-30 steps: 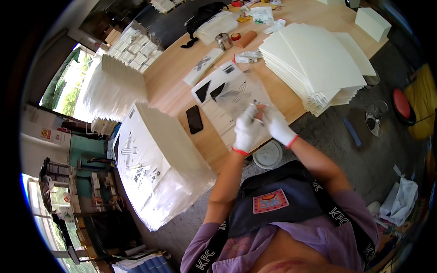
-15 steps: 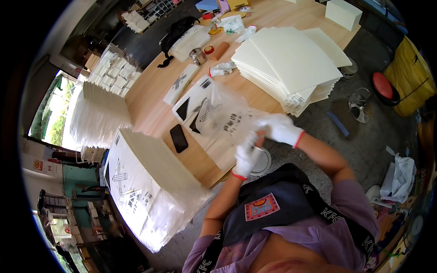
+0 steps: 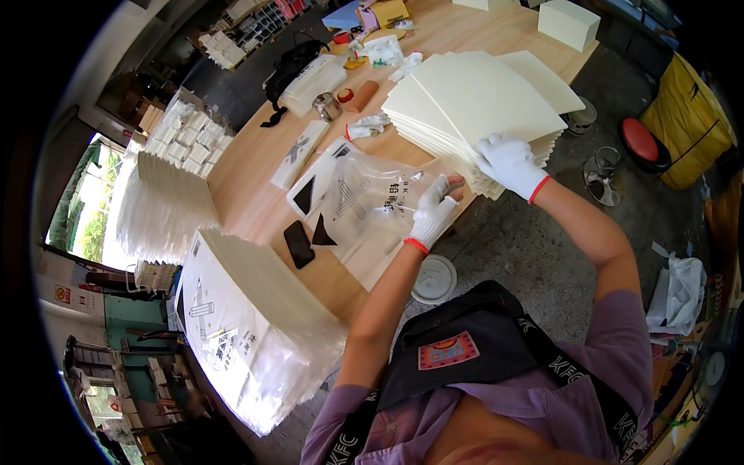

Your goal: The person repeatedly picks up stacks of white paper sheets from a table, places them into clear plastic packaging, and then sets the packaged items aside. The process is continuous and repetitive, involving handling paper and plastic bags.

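Note:
My left hand (image 3: 435, 212), in a white glove with cut fingertips, pinches the edge of a clear printed plastic bag (image 3: 364, 203) that lies flat on the wooden table (image 3: 248, 190). My right hand (image 3: 508, 163), in a full white glove, rests on the near corner of a fanned stack of cream flat sheets (image 3: 473, 101), its fingers on the top sheets. Whether it grips a sheet I cannot tell. The two hands are a short way apart.
A black phone (image 3: 298, 243) lies left of the bag. A tall stack of bagged white packs (image 3: 248, 325) stands at the near left, with more white stacks (image 3: 167, 205) beyond. Tape rolls, a tin and a black bag sit at the far side. A white lid (image 3: 434, 279) lies on the floor.
My hands have come apart. The right hand moved up and right from the bag to the cream stack's corner. The left hand stays at the bag's edge.

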The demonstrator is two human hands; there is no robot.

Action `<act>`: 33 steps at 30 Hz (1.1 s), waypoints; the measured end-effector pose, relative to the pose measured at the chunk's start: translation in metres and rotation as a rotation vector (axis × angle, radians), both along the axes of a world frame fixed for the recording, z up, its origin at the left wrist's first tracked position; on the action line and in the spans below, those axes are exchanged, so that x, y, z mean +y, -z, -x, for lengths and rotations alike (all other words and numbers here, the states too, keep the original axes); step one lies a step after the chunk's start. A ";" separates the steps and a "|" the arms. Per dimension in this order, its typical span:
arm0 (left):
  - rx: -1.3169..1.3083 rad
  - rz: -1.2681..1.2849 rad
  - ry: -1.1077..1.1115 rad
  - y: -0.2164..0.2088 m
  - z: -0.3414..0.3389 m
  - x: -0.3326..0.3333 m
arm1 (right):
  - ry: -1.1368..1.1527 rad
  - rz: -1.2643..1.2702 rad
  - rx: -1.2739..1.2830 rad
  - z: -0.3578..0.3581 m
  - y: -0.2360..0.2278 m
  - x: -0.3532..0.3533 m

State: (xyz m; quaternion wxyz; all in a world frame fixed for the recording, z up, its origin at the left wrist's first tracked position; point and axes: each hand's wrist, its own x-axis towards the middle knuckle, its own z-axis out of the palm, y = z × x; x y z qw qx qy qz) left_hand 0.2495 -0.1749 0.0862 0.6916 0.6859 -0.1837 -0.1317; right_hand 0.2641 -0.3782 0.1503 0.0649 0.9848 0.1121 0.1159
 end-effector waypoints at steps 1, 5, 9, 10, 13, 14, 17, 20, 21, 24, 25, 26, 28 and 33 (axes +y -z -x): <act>0.054 -0.001 0.019 -0.007 -0.001 -0.003 | -0.015 0.008 -0.036 -0.005 0.005 -0.005; 0.360 0.169 -0.009 -0.020 -0.003 -0.006 | -0.127 -0.048 -0.126 -0.004 -0.006 -0.008; 0.723 0.678 0.057 -0.020 -0.012 0.003 | -0.535 -0.164 -0.207 0.073 -0.035 0.036; 0.663 0.517 0.005 -0.021 -0.009 0.007 | -0.439 -0.367 0.082 0.093 -0.039 0.044; 0.525 0.116 -0.242 -0.034 0.016 0.047 | -0.387 -0.603 -0.150 0.109 -0.026 0.028; 0.377 -0.016 -0.155 -0.027 0.016 0.075 | -0.188 -0.731 -0.235 0.109 -0.012 0.016; 0.136 -0.304 -0.005 -0.010 0.015 0.113 | -0.006 -1.779 0.392 0.087 0.049 -0.032; 0.069 -0.706 -0.077 -0.060 0.039 0.074 | -0.102 -2.004 0.540 0.089 0.059 0.015; -0.041 -0.759 -0.105 -0.058 0.058 0.054 | -0.190 -1.757 0.349 0.097 0.041 0.040; -0.234 -0.910 -0.031 -0.052 0.092 0.020 | 0.002 -1.444 0.347 0.099 0.043 0.073; -0.278 -0.954 0.014 -0.051 0.099 0.014 | -0.032 -1.411 0.254 0.100 0.047 0.071; -0.256 -0.742 0.056 -0.033 0.090 0.031 | -0.066 -1.376 0.162 0.101 0.049 0.067; 0.113 -0.189 -0.138 -0.050 0.084 0.056 | -0.107 -1.218 0.157 0.101 0.037 0.054; 0.151 0.470 -0.442 -0.079 0.060 0.147 | -0.384 -0.509 0.077 0.119 -0.009 0.035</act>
